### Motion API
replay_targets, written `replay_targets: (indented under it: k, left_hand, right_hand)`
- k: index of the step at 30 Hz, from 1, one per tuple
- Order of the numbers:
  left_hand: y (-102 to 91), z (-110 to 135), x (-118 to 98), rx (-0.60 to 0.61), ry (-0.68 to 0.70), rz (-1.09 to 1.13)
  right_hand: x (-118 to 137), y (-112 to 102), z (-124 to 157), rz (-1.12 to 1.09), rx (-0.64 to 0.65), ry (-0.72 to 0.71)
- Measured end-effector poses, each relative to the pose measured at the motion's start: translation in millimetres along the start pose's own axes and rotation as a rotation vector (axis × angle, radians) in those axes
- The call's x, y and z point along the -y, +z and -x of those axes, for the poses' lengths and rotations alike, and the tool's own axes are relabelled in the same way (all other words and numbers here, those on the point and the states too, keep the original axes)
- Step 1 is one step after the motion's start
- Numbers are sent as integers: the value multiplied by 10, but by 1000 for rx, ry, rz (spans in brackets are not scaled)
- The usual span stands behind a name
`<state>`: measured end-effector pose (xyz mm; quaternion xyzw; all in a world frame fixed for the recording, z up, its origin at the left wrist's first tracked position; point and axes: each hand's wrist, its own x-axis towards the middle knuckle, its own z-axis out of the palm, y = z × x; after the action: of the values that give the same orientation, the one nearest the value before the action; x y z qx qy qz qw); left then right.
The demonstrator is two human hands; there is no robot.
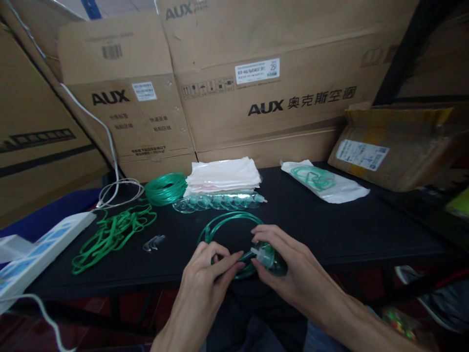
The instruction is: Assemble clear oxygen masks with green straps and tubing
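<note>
The head camera looks forward and down, close over the hands (205, 274) (296, 264) and table (337, 225).

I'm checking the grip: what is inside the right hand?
The right hand curls around a translucent greenish piece with a pale connector, its tip pointing toward the green tubing in the left hand. What the right hand covers cannot be seen.

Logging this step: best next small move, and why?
Probably push the green tube's end onto the pale connector: the left hand pinches the tube, the right hand holds the connector facing it, and they sit close; contact is unclear.
</note>
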<state>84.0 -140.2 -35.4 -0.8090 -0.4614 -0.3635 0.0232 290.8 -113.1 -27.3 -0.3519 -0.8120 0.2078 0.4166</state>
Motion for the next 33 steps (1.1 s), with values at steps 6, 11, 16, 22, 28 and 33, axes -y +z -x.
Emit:
replay_targets:
  k: [6, 11, 16, 22, 28, 33]
  left_hand:
    - [17, 10, 78, 0, -39, 59]
    - [-217, -38, 247, -49, -292, -36]
    - [-311, -170, 415, 60, -430, -181]
    - [-211, -223, 439, 82, -431, -197]
    - [-204, -217, 495, 22, -361, -288]
    - [-176, -215, 601, 32, -243, -160]
  right_hand:
    - [-80, 65, -18, 41, 189, -22]
    - [-95, 101, -40, 65, 198, -28]
    - [-92, 74, -58, 115, 247, -76]
    - [-72, -17, -63, 188, 348, -218]
    - [-33, -149, -48, 301, 463, -320]
    - [15, -242, -103, 365, 495, -367]
